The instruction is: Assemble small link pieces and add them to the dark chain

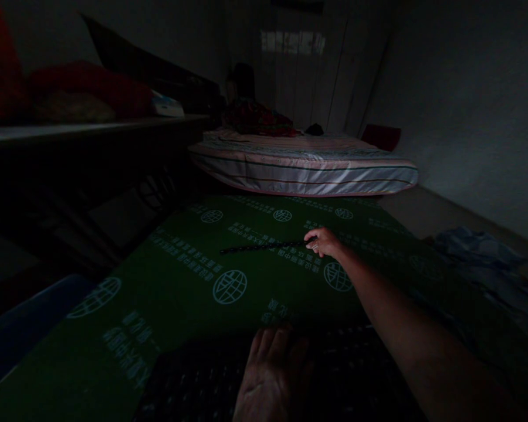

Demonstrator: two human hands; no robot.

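Note:
My right hand reaches out over a green sheet printed with white globes and text. Its fingers are closed on the end of a thin dark stick that points left just above the sheet. My left hand lies flat with fingers stretched out on a dark woven mat or cloth at the near edge, holding nothing. The room is very dim.
Beyond the green sheet lies a striped mattress with a heap of clothes on it. A dark table or shelf with red bundles stands on the left. Pale cloth lies on the floor at the right, by the wall.

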